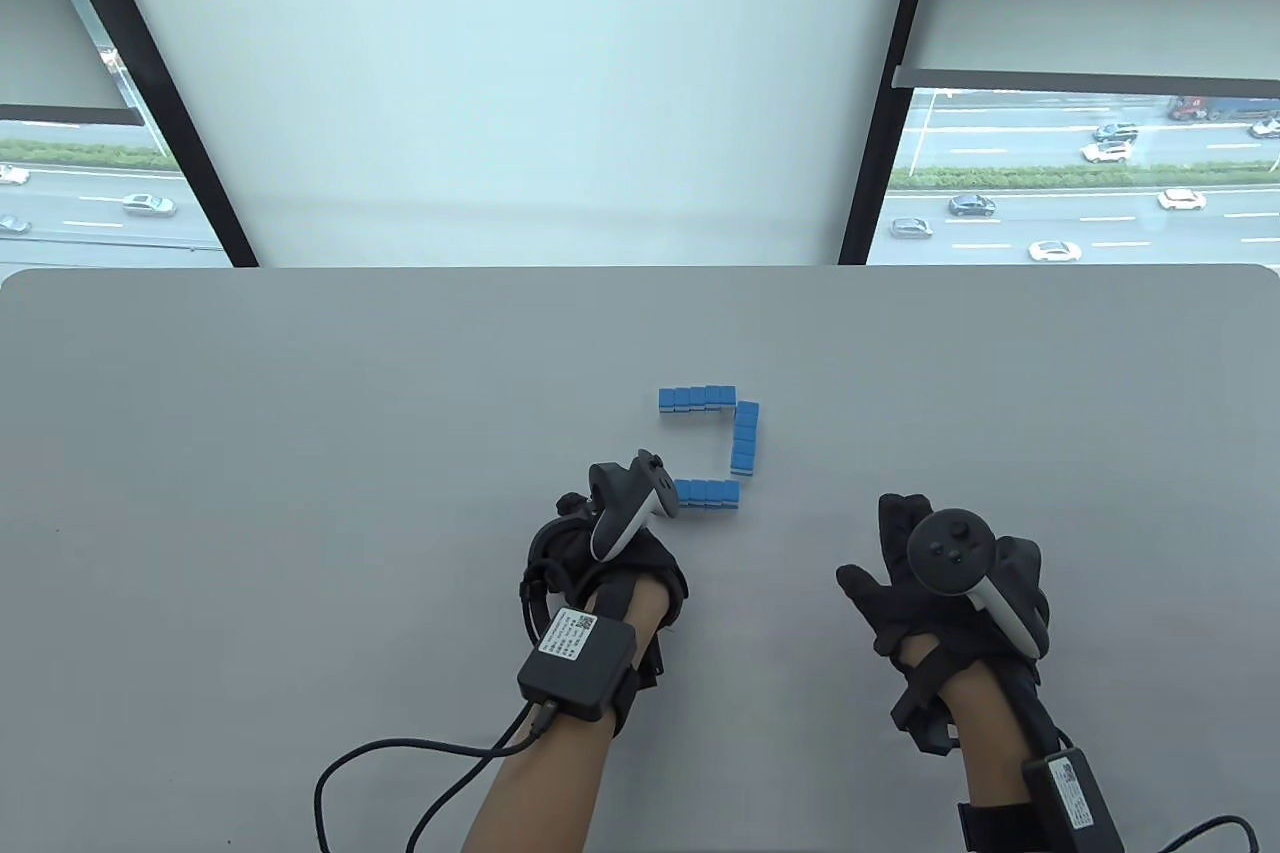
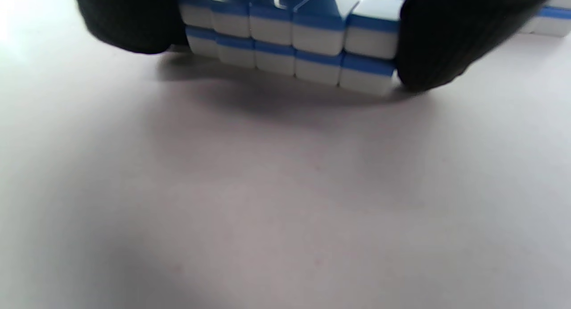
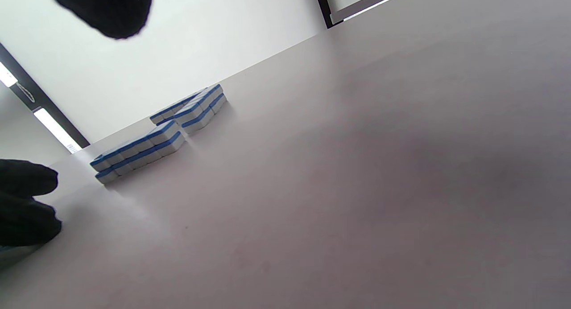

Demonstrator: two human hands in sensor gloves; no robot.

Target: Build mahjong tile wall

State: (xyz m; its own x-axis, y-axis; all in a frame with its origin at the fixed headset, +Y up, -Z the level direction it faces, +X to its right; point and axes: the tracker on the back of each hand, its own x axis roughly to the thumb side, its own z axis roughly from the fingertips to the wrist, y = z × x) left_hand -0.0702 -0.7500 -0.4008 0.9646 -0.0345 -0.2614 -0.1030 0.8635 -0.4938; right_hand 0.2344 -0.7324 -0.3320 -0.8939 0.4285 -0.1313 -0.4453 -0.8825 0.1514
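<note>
grey table (image 1: pixel 300 453); blue-white tile rows (image 1: pixel 745 438)

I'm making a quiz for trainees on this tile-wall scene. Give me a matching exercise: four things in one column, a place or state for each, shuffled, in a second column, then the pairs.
Things
1. left hand
2. right hand
3. near row of tiles
4. right-side row of tiles

Places or states
A. runs from the near row towards the far row
B. lies between gloved fingers, stacked two high
C. off the tiles, holding nothing
D. fingers at both ends of a row

Pairs: 1-D, 2-C, 3-B, 4-A
</note>
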